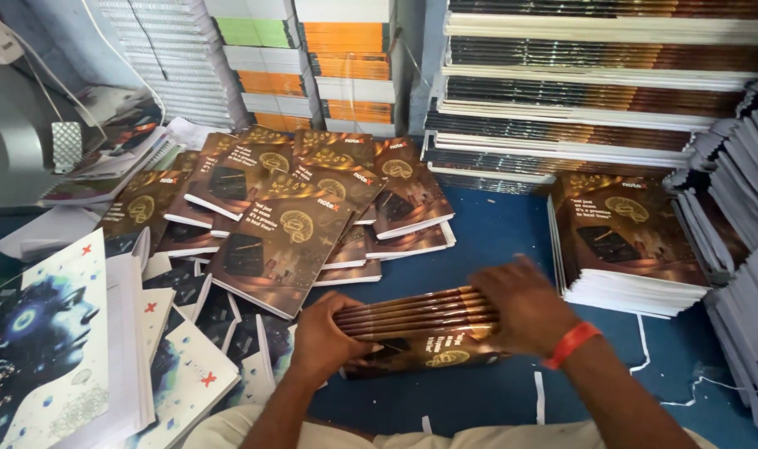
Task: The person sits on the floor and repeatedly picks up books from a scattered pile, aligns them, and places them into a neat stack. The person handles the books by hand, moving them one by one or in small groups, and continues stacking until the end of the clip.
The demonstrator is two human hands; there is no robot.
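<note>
Notebook bundle (416, 320): a handful of brown-covered notebooks stood on edge, spines up, on the blue bench (495, 241) directly in front of you, between both hands.
Left hand (325, 337): grip closed around the left end of the bundle, thumb on the near cover.
Right hand (524, 303): grip closed over the right end and top, palm pressing down on the spines; an orange wristband (572, 344) sits on that wrist.
Squaring the bundle: judged from the spines, which run nearly level, keep equal pressure at both ends and tap the lower edges flat on the bench; uneven squeeze would likely let the middle copies slide out.
Edge, left: a loose heap of brown notebooks (271, 216) lies just beside the left hand; its nearest copy overhangs towards the bundle.
Edge, far left: white-covered books (88, 349) lie fanned, close to your left forearm.
Edge, right: a squared stack of brown notebooks (624, 241) stands near the right hand, with grey piles (745, 216) beyond it.
Edge, rear: tall stacked piles (578, 83) wall off the back.
Open room: bare blue bench shows behind the bundle and to its right front, with a few paper strips (538, 397) lying there.
</note>
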